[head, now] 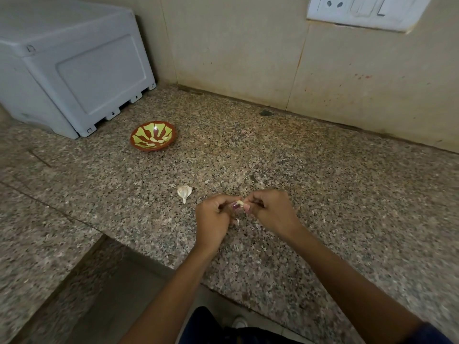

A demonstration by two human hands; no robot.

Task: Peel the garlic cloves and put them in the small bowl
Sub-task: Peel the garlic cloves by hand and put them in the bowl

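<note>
1. Your left hand [214, 219] and right hand [269, 209] meet low over the speckled grey-brown granite desk [323, 184], knuckles up, fingers curled inward. Between them you pinch one small pale garlic clove [239, 203]; the left fingertips steady it, and the right fingertips close on its other end, probably so the skin can be pulled off against a fixed hold.
2. The clove shows a cream surface with a purplish patch toward your left hand. Whether that patch is remaining skin cannot be told, so judge the peel as under way, not finished.
3. A whitish scrap [237, 221], likely shed skin, lies on the desk just below your hands. Working close to the surface lets such scraps fall there and not into the bowl.
4. A second whitish garlic piece with a pointed tail [184, 192] lies on the desk just left of your hands, apart from them. It may be an unpeeled clove or an empty husk; which one is unclear.
5. The small round bowl, red-brown with yellow-green petal markings [153, 135], stands well apart, up and to the left, near the grey plastic box [72, 68]. One or more pale pieces seem to lie inside; they may be peeled cloves. Carrying the held clove there calls for a reach up and to the left.
</note>
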